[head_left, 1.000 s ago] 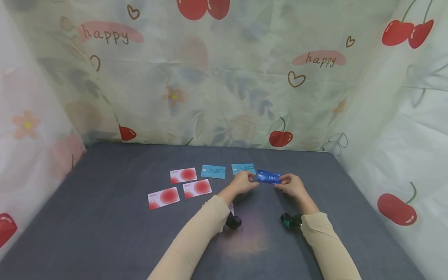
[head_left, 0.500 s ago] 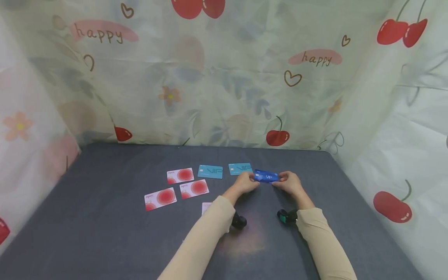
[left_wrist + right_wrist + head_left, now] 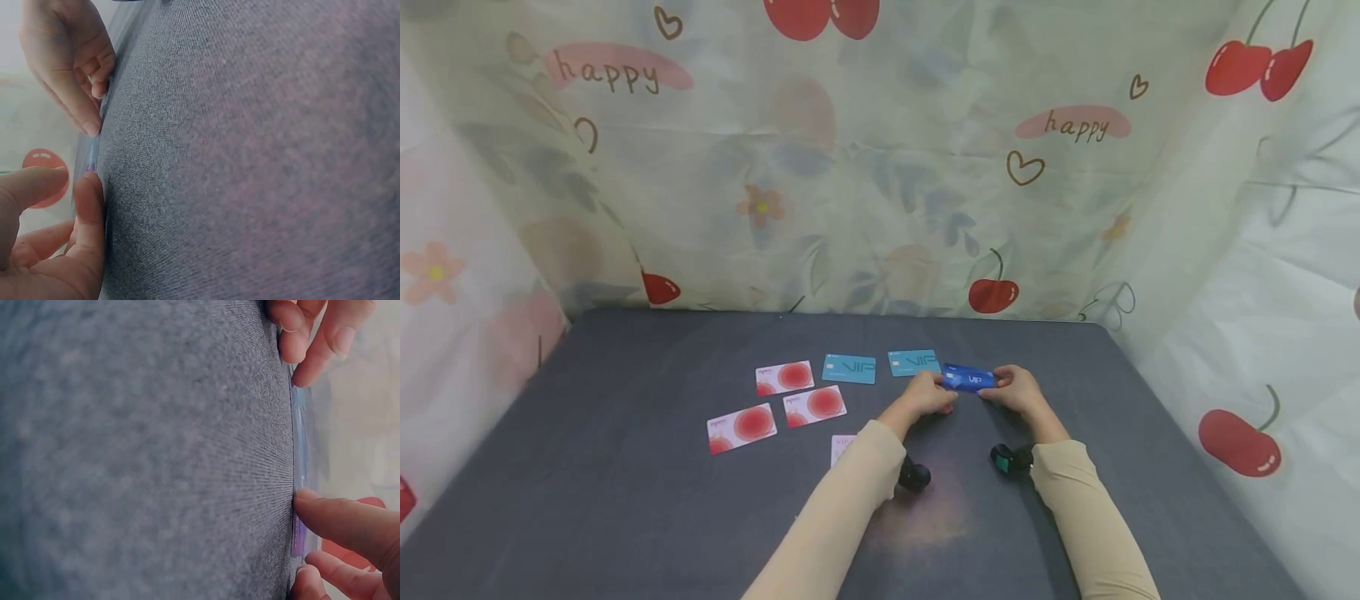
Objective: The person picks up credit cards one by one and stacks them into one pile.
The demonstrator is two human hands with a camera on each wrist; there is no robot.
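A dark blue VIP card (image 3: pixel 967 377) lies flat near the back of the table, slightly tilted. My left hand (image 3: pixel 923 394) is at its left end; in the left wrist view, one fingertip touches the card while another finger stands apart above. At the right end, my right hand (image 3: pixel 1021 392) holds the card between thumb (image 3: pixel 337 519) and fingers. Just left of it lies a light blue VIP card (image 3: pixel 913 362), its lower right part behind the left hand. A second light blue card (image 3: pixel 848 368) sits farther left.
Pink cards with red circles lie on the left: a back card (image 3: pixel 784 377), a middle card (image 3: pixel 815 406) and a front card (image 3: pixel 741 428). Another pink card (image 3: pixel 842 446) is partly hidden by the left sleeve. A printed curtain (image 3: pixel 880 167) borders the grey table (image 3: pixel 625 500).
My left hand has come right to the dark blue card's left end. The right hand stays at its right end. A pink card has come into sight beside my left forearm.
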